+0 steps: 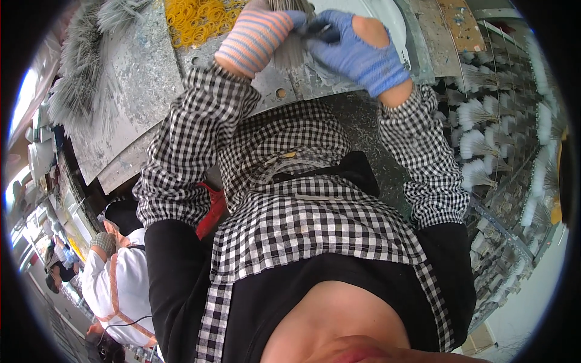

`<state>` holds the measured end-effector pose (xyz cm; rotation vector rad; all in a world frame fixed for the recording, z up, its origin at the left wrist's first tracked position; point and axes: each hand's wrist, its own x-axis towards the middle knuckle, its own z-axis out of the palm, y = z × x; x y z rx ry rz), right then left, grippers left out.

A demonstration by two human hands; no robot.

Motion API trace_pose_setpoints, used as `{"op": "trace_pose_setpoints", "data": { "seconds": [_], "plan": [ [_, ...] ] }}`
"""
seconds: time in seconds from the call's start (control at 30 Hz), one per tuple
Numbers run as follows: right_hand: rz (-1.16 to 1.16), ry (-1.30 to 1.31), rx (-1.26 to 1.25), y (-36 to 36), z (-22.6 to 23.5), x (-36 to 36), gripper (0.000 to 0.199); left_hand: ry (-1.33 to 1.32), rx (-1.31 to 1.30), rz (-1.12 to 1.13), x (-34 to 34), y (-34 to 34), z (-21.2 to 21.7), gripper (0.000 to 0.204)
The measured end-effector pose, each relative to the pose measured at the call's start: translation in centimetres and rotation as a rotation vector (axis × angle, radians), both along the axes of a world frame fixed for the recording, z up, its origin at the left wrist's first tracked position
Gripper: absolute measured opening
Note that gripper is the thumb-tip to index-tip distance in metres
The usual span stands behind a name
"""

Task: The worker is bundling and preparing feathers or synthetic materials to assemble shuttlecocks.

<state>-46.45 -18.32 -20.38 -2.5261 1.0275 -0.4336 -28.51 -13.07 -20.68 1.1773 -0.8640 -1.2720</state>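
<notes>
At the top of the view, my left hand (pixel 257 37), in a striped orange and pale glove, is closed round a bundle of grey bristles (pixel 289 55). Its strands hang down between my two hands. My right hand (pixel 366 54) wears a blue knitted glove with a round opening on the back. Its fingers curl in against the bundle's right side, and the dark fingertips meet the left hand's fingers there. What lies between those right fingers is hidden. Just left of my left hand is a heap of yellow rubber bands (pixel 196 23) on the worktable (pixel 142 78).
Loose grey bristles (pixel 85 72) lie at the table's left. A white tray (pixel 393 24) sits behind my right hand. Racks with many bristle tufts (pixel 484 115) stand at the right. A person in white (pixel 124 275) is at the lower left.
</notes>
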Motion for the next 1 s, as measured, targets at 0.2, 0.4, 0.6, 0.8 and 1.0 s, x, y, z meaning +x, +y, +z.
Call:
{"op": "trace_pose_setpoints", "data": {
  "seconds": [0.2, 0.4, 0.6, 0.8, 1.0],
  "plan": [
    [-0.065, -0.34, 0.329, -2.5, 0.6, -1.0, 0.031, 0.01, -0.025, -0.064, -0.4, -3.4, -0.2, 0.04],
    [-0.109, -0.071, 0.071, -4.9, -1.5, -2.7, 0.031, -1.084, -0.534, -0.108, -1.5, -5.8, 0.8, 0.047],
    [0.025, -0.224, 0.143, -7.5, -7.4, -3.9, 0.043, -1.408, -0.827, -0.172, -1.6, -6.8, -1.1, 0.044],
    [-0.112, 0.019, 0.129, -7.4, -8.0, -4.2, 0.036, -1.426, -0.765, -0.221, -2.1, -6.9, -2.2, 0.044],
    [-0.092, -0.066, 0.177, -7.0, -8.0, -4.2, 0.041, -1.42, -0.78, -0.225, -1.8, -6.6, -1.7, 0.047]
  ]
}}
